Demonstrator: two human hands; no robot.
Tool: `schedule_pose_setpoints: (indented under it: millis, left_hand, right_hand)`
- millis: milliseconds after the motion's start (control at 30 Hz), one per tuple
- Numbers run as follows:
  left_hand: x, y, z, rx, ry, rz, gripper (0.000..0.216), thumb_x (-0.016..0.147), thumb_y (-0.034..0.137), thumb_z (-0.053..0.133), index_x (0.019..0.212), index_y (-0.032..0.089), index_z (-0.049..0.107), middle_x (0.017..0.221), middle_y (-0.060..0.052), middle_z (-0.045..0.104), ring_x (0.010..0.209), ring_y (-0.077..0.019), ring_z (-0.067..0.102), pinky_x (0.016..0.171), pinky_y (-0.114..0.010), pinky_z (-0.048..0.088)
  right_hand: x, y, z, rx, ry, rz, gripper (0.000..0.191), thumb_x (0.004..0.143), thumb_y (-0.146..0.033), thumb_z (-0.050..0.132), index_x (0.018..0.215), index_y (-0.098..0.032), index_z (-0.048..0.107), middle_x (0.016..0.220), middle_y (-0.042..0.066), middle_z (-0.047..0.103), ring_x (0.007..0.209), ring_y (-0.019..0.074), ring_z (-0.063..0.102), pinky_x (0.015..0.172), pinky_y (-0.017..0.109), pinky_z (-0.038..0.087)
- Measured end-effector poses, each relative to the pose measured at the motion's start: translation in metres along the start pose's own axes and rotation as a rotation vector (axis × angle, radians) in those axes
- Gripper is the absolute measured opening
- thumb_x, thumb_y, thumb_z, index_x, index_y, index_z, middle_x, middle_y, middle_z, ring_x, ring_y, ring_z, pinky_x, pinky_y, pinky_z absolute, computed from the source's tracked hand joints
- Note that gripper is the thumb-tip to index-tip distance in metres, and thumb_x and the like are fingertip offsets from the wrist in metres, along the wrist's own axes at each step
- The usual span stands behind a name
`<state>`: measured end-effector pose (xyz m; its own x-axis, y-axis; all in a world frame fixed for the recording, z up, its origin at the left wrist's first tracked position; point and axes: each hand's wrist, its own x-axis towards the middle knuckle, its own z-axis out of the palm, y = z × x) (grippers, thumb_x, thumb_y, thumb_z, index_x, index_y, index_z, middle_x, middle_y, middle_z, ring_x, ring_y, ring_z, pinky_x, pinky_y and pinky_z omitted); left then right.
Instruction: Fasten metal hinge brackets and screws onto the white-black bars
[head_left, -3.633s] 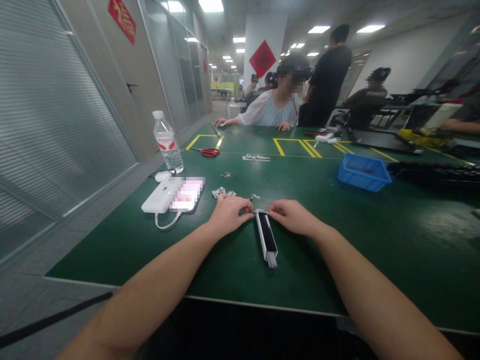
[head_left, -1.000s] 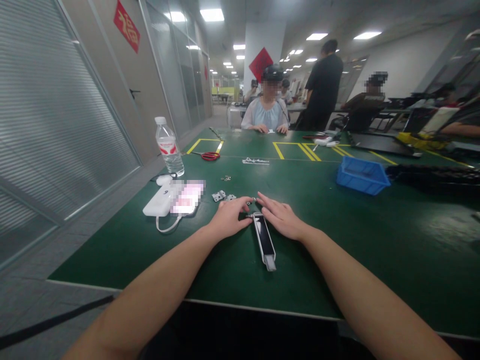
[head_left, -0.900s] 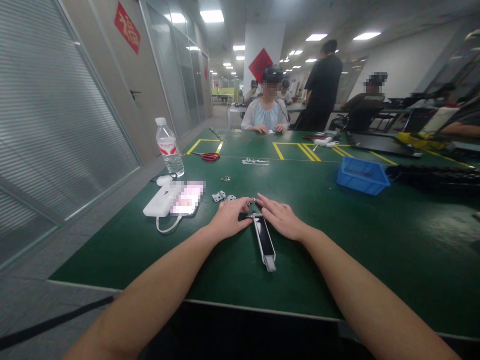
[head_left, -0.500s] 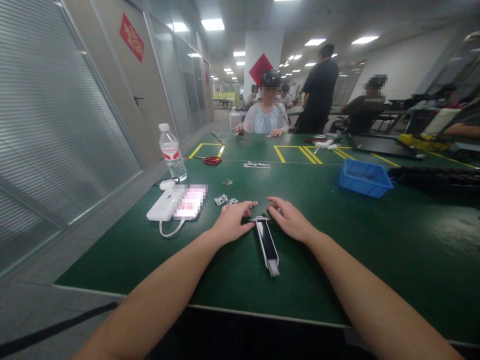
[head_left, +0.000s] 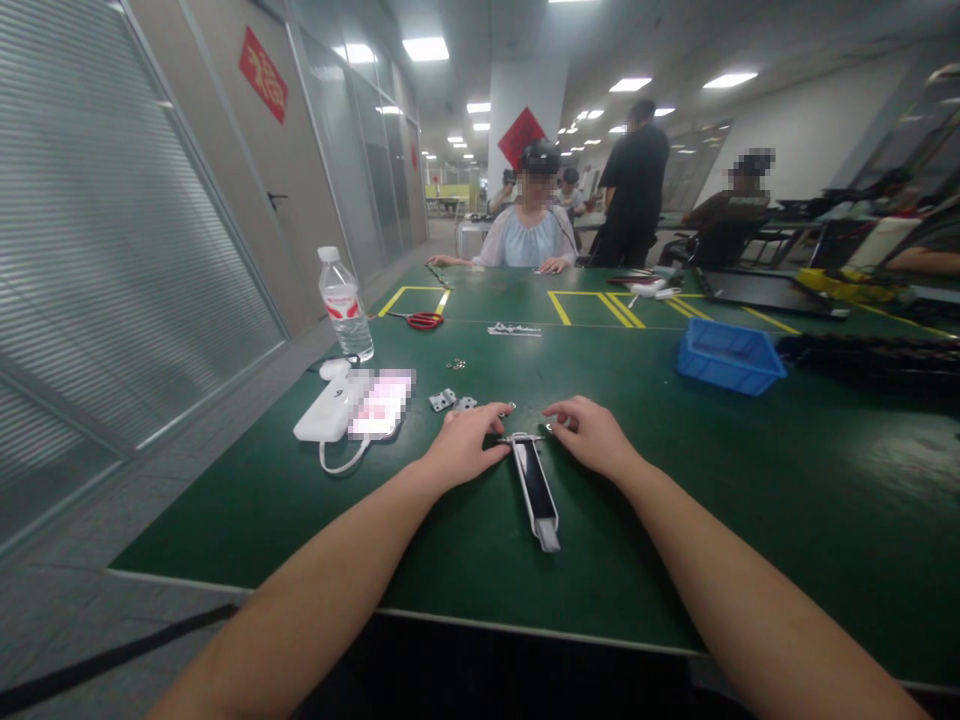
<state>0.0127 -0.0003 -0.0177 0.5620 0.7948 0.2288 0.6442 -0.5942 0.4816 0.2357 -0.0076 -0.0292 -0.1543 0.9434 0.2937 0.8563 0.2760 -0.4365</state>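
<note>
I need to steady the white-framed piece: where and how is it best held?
Probably pinch the white-framed piece by its long sides, mid-length, the right hand coming from the right. It is long and narrow; the left hand is beside its far end, and a grey tab juts from the near end.

Device (head_left: 535, 485) between forearms (head_left: 360, 530); bottle (head_left: 346, 312) left; bin (head_left: 730, 357) right.

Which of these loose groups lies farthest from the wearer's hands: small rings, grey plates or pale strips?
The pale strips: they lie farther across the table than the small rings and the grey plates just beyond the left hand.
</note>
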Motion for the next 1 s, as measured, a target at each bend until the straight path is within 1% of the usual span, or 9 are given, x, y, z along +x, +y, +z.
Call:
schedule_pose_setpoints:
  millis: [133,267,433,567,700,900,1000]
  left_hand:
    - [0.0,0.0,0.001,-0.007,-0.005,-0.009,0.048,0.076,0.024,0.066,0.121,0.022,0.049,0.099,-0.002,0.066,0.094,-0.0192,0.061,0.088,-0.037,0.04]
    - [0.0,0.0,0.0,-0.02,-0.014,0.001,0.048,0.076,0.024,0.066,0.121,0.021,0.049,0.099,-0.002,0.066,0.096,-0.0197,0.06,0.087,-0.036,0.042]
    - [0.001,0.003,-0.003,-0.02,-0.025,-0.018,0.048,0.076,0.023,0.066,0.12,0.021,0.05,0.098,-0.002,0.066,0.093,-0.019,0.061,0.087,-0.036,0.042]
    - [0.001,0.003,-0.003,-0.008,-0.025,-0.016,0.047,0.076,0.024,0.066,0.119,0.02,0.05,0.098,-0.002,0.066,0.093,-0.0191,0.06,0.088,-0.037,0.041]
    - [0.0,0.001,-0.001,0.012,-0.016,0.001,0.044,0.077,0.025,0.065,0.118,0.021,0.051,0.098,-0.002,0.066,0.095,-0.0195,0.06,0.088,-0.036,0.04]
    - [0.0,0.001,-0.002,0.068,-0.01,0.036,0.035,0.078,0.026,0.064,0.112,0.022,0.055,0.1,-0.002,0.066,0.099,-0.0204,0.058,0.09,-0.038,0.037]
    - [-0.001,0.003,-0.004,0.086,-0.011,0.051,0.03,0.079,0.026,0.063,0.108,0.022,0.056,0.1,-0.002,0.065,0.099,-0.0207,0.058,0.09,-0.039,0.035]
  right_hand:
    - [0.001,0.003,0.0,-0.071,-0.04,0.048,0.025,0.081,-0.025,0.055,0.097,-0.022,0.073,0.081,0.004,0.063,0.07,0.0152,0.057,0.07,0.028,0.045]
    - [0.002,0.005,0.0,-0.071,-0.073,0.068,0.023,0.08,-0.027,0.057,0.093,-0.022,0.074,0.08,0.004,0.064,0.072,0.0158,0.058,0.069,0.028,0.045]
    - [0.001,0.003,-0.001,-0.055,-0.048,0.101,0.016,0.077,-0.026,0.059,0.082,-0.02,0.072,0.075,0.003,0.064,0.069,0.0147,0.057,0.065,0.026,0.044]
    - [0.001,0.0,-0.002,-0.044,-0.019,0.097,0.01,0.074,-0.024,0.061,0.074,-0.019,0.068,0.072,0.002,0.064,0.065,0.0137,0.056,0.061,0.025,0.044]
    - [0.0,-0.004,-0.007,0.043,-0.03,0.118,0.008,0.074,-0.022,0.06,0.073,-0.019,0.066,0.068,0.001,0.065,0.063,0.0138,0.058,0.06,0.026,0.045]
    - [-0.001,-0.006,-0.015,0.274,-0.064,0.173,0.009,0.074,-0.022,0.062,0.078,-0.017,0.068,0.074,0.003,0.069,0.066,0.0144,0.063,0.064,0.026,0.05]
    - [0.0,-0.005,-0.015,0.343,-0.098,0.205,0.012,0.073,-0.021,0.063,0.081,-0.015,0.069,0.075,0.005,0.07,0.067,0.0148,0.064,0.066,0.027,0.051]
